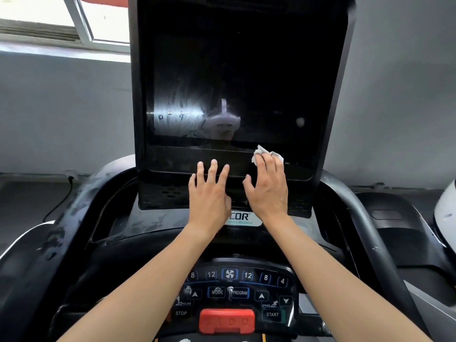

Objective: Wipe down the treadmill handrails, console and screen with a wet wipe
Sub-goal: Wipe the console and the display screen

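Apparently the screen (246, 82) step was in hand: the wet wipe (267, 155) was pressed on its lower edge under the flat fingers of the right hand (269, 188). The left hand (209, 193) was laid beside, fingers apart. Upward strokes over its smeared area would be needed next.

**White wipe (267, 155) low on the dark screen (246, 70)**

The wipe is crumpled under the right hand's (267, 186) fingertips, pressed on the bottom edge of the screen. The big black screen stands upright, with streaks above the left hand (209, 193). The button panel (237, 287) lies below both wrists.
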